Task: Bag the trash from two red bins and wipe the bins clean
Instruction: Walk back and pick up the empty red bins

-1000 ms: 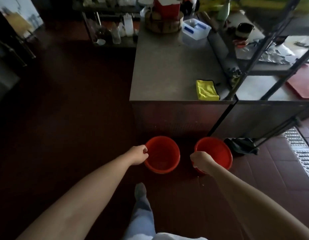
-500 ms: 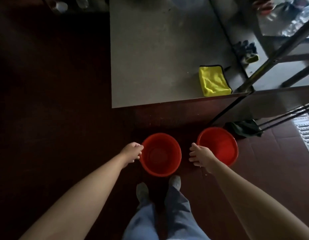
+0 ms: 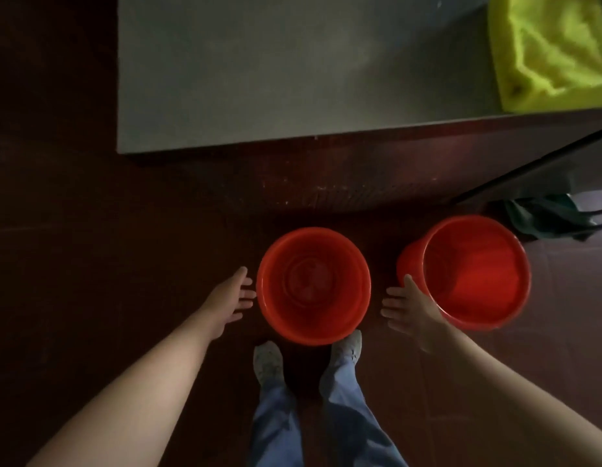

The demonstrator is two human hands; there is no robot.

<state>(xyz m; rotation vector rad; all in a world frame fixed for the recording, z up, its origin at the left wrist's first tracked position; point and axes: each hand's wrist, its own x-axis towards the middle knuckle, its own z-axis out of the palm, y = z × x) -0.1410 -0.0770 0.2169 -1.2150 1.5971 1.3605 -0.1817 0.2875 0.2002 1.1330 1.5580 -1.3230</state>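
Both my hands are down near the two red bins and hold nothing. My left hand is wide, with the fingers straight and a little spread, and its fingertips are just beside the left side of the left bin; I cannot tell if they touch the rim. My right hand is wide too, with its fingers spread toward the gap between the bins. Its thumb lies at the outer wall of the right bin, touching it or very nearly. The dark red floor fills most of the view. Above the bins stands the grey table, and its near edge crosses the picture from left to right. Both bins stand on the floor in front of this table, side by side but apart, with their open mouths up. I look straight down into the left bin and see its round bottom. Of the right bin I also see a part of the outer wall on its left side. A yellow cloth lies on the table at the far right corner, close to the near edge. Something dark green lies on the floor behind the right bin; what it is I cannot tell. My legs in blue trousers come from the bottom. My two grey shoes stand just at the near side of the left bin.
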